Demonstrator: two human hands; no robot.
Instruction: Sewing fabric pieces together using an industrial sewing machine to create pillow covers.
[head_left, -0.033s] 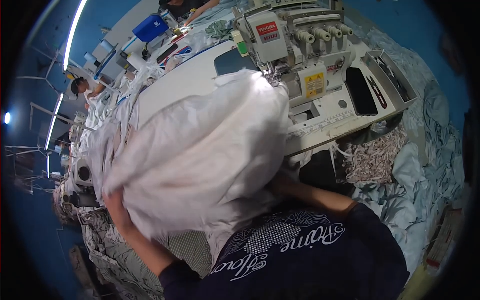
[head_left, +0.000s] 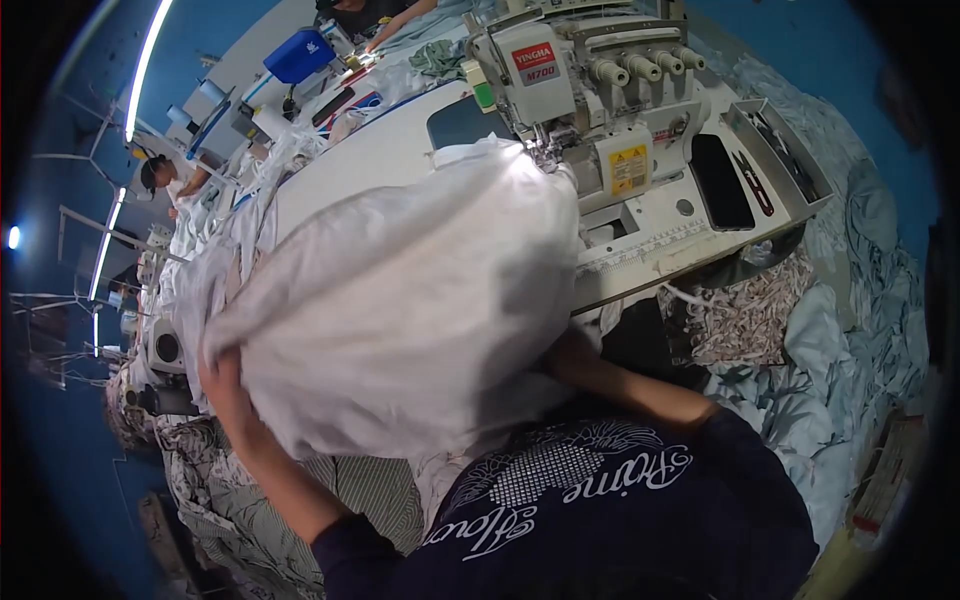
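Observation:
A large white cloth (head_left: 400, 310) spreads from the sewing machine (head_left: 570, 110) down to my lap. One corner lies under the machine's lit needle area, and the rest billows out toward me. At the cloth's left edge my left hand (head_left: 222, 375) is closed, with the fabric gathered in its fingers. My right hand (head_left: 572, 355) reaches in at the lower right, below the machine table's front edge. The cloth and shadow hide its fingers, so their grip does not show.
On the machine table (head_left: 345, 165) lie a black phone (head_left: 720, 182), thread snips (head_left: 755, 185) and an open tray (head_left: 785, 150) of small tools. Fabric heaps (head_left: 820, 380) crowd the right side; striped cloth (head_left: 370, 500) lies below. Another person (head_left: 180, 175) works at the far left.
My left hand has risen slightly with the cloth's edge. The cloth's middle has shifted and looks smoother and fuller. My right forearm has barely moved, and the corner at the needle stays put.

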